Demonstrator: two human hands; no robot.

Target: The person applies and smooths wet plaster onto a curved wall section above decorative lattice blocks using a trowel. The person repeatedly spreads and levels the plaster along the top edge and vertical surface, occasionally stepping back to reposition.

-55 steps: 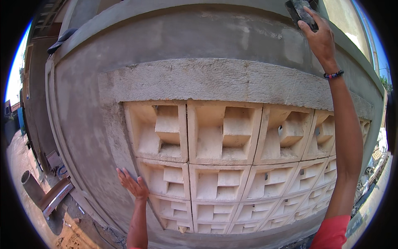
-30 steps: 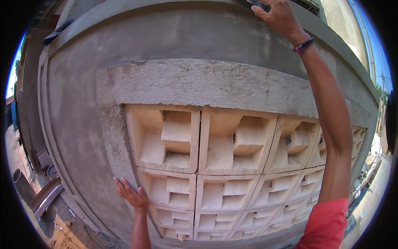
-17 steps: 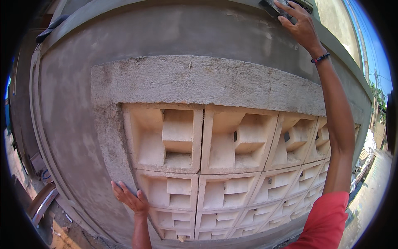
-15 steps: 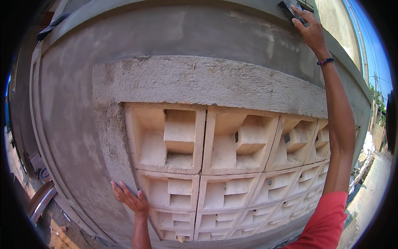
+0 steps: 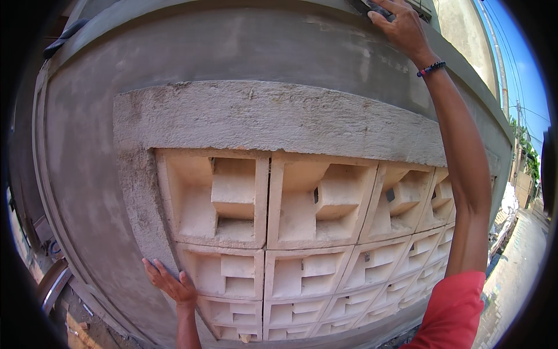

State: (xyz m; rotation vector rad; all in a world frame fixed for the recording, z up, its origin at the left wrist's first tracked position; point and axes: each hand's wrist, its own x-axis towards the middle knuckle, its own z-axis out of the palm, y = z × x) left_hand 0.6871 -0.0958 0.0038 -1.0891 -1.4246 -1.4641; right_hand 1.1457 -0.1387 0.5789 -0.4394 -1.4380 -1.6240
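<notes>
At the top of the head view my right hand (image 5: pixel 401 32) grips a dark rectangular block (image 5: pixel 363 8) against the upper part of the grey plastered wall (image 5: pixel 250 41). Low on the left, my left hand (image 5: pixel 168 282) lies on the rough render border (image 5: pixel 131 180) with its fingers apart, holding nothing. Inside that border sit cream ventilation blocks (image 5: pixel 317 203) in a grid of several, each with a recessed stepped pattern; my right forearm hides part of them.
A dark cap-like object (image 5: pixel 64 41) rests on the ledge (image 5: pixel 110 26) at upper left. Metal pieces (image 5: pixel 55 288) lie at lower left. A pale paved path (image 5: pixel 526 250), piled white material (image 5: pixel 505 203) and a utility pole (image 5: pixel 501 64) are at the right.
My right hand and the dark block have moved back and forth along the upper wall, most recently leftward. My left hand stays on the border. The view has shifted slightly.
</notes>
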